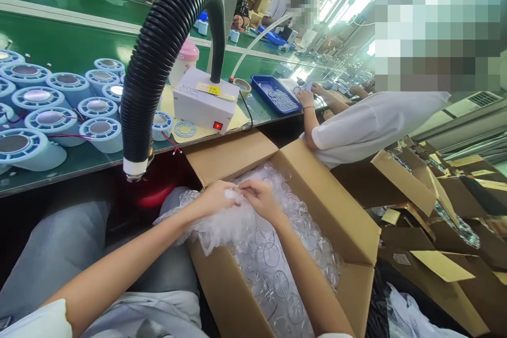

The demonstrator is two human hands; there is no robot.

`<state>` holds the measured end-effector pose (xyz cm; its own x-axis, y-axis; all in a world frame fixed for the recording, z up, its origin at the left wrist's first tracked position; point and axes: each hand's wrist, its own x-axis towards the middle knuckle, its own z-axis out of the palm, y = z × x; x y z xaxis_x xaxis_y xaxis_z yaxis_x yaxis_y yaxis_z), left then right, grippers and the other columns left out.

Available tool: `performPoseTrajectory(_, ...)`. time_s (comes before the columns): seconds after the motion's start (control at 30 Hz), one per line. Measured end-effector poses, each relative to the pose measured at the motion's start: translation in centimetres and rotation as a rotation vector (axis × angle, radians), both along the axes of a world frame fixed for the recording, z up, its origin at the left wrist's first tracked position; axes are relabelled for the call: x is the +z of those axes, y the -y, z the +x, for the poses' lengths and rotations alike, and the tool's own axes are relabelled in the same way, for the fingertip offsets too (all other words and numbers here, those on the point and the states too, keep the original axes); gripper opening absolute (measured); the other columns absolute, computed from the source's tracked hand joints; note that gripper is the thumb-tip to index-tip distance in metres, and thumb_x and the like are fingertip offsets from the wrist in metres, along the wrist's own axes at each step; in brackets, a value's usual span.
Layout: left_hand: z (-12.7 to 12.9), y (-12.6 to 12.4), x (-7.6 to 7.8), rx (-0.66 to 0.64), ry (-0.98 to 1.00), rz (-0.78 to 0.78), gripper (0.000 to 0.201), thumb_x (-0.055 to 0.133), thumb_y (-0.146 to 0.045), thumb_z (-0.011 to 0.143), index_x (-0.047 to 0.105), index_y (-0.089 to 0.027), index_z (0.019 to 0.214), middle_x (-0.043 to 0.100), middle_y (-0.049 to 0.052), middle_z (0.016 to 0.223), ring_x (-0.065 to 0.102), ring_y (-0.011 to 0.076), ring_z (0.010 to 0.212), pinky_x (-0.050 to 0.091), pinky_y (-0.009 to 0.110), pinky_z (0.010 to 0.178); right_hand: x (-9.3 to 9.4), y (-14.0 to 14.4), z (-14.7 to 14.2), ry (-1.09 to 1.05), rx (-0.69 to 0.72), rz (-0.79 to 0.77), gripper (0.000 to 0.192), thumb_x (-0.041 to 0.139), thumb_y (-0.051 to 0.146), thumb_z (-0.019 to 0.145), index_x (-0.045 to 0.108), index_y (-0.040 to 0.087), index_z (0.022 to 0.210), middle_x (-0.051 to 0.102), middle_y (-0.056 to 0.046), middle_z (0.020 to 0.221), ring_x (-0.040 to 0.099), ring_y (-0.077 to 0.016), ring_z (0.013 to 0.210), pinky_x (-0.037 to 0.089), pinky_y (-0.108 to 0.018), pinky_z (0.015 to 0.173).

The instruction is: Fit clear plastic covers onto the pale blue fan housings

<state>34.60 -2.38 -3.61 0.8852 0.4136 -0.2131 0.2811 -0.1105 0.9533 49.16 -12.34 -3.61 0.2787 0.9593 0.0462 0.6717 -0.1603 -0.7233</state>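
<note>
Hands, left (216,198) and right (259,198), pinch plastic liner (222,227) at box (317,190) rim; bag barely opened, clear discs (273,274) all inside.

Brown cardboard box (325,206), clear plastic bag (222,227), black ribbed hose (158,47).

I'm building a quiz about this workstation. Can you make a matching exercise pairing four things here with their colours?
Things:
1. ribbed hose
2. parts tray
3. open box
4. power switch

Colours:
a. brown
b. red
c. black
d. blue

Pairs: 1-c, 2-d, 3-a, 4-b. Both hands, left hand and right hand, grip the clear plastic wrap in the box.
</note>
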Motion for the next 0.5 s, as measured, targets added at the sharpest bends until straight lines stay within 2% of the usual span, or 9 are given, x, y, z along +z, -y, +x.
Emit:
performPoseTrajectory(0.13,-1.4,-0.6,0.4,0.007,0.008,-0.068,0.014,0.053,-0.022,0.066,0.06,-0.01,0.065,0.058,0.001,0.062,0.051,0.0144,0.063,0.039,0.022,0.058,-2.2,-1.0,3.7,0.116,-0.311,-0.088,0.029,0.036,0.029,0.098,0.063,0.018,0.099,0.065,-0.008,0.106,0.06,-0.0207,0.099,0.047,-0.039,0.09)
performPoseTrajectory(0.23,-2.3,-0.6,1.1,-0.004,0.023,-0.096,0.015,0.055,-0.022,0.066,0.063,-0.01,0.07,0.06,0.001,0.065,0.052,0.0141,0.063,0.041,0.023,0.059,-4.5,-1.5,6.9,0.22,-0.49,-0.264,0.025,0.052,0.031,0.094,0.058,0.014,0.11,0.059,-0.01,0.117,0.057,-0.0235,0.106,0.045,-0.046,0.093)
performPoseTrajectory(0.3,-2.6,-0.5,1.5,-0.029,0.027,-0.121,0.015,0.056,-0.023,0.065,0.063,-0.01,0.07,0.06,0.002,0.065,0.052,0.0141,0.062,0.041,0.023,0.058,-5.8,-1.5,8.0,0.27,-0.533,-0.385,0.028,0.062,0.031,0.088,0.059,0.014,0.111,0.055,-0.01,0.123,0.055,-0.0251,0.109,0.045,-0.049,0.094)
performPoseTrajectory(0.4,-2.8,-0.6,2.0,-0.073,0.042,-0.168,0.018,0.055,-0.026,0.066,0.063,-0.01,0.071,0.062,0.004,0.067,0.054,0.0153,0.063,0.042,0.024,0.058,-7.0,-1.3,8.4,0.327,-0.526,-0.49,0.027,0.063,0.028,0.087,0.06,0.015,0.111,0.053,-0.01,0.127,0.052,-0.0262,0.114,0.044,-0.05,0.096)
performPoseTrajectory(0.5,-2.8,-1.0,2.1,-0.022,0.056,-0.15,0.02,0.059,-0.022,0.06,0.063,-0.011,0.076,0.066,0.007,0.089,0.057,0.0166,0.074,0.043,0.023,0.063,-7.2,-0.8,8.2,0.34,-0.455,-0.514,0.023,0.062,0.028,0.088,0.061,0.016,0.109,0.054,-0.009,0.127,0.051,-0.0256,0.116,0.044,-0.049,0.097)
